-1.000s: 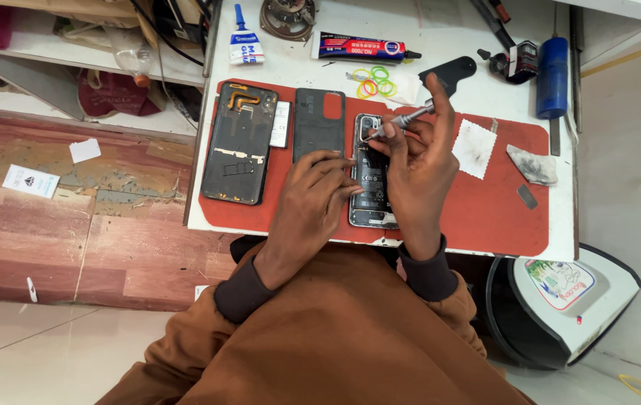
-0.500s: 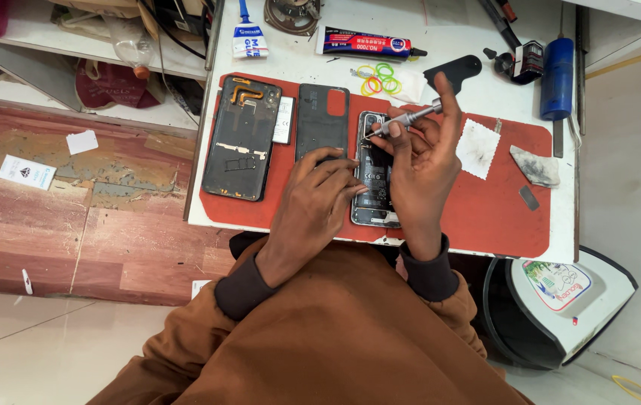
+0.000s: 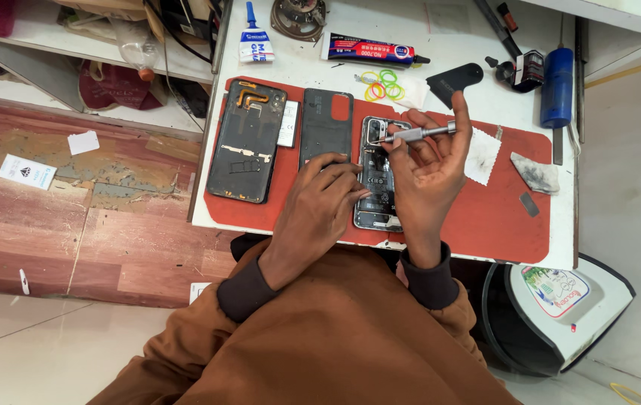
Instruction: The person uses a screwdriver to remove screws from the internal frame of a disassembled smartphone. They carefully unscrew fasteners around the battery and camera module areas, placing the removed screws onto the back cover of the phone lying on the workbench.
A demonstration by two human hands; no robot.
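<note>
Two hands work over an opened phone (image 3: 375, 180) lying on the red mat (image 3: 486, 225) of the table (image 3: 455, 30). Right hand (image 3: 429, 169) pinches a silver screwdriver (image 3: 414, 135), tip at the phone's upper end; half a second earlier the tool slanted more steeply. Left hand (image 3: 320, 202) rests fingers-down on the phone's left edge, unchanged. Both palms hide the phone's middle. Beside it lie a dark back cover (image 3: 326, 127) and a separate frame (image 3: 247, 141).

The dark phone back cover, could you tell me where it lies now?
In the head view, the dark back cover lies on the red mat, between the phone frame and the opened phone.
</note>
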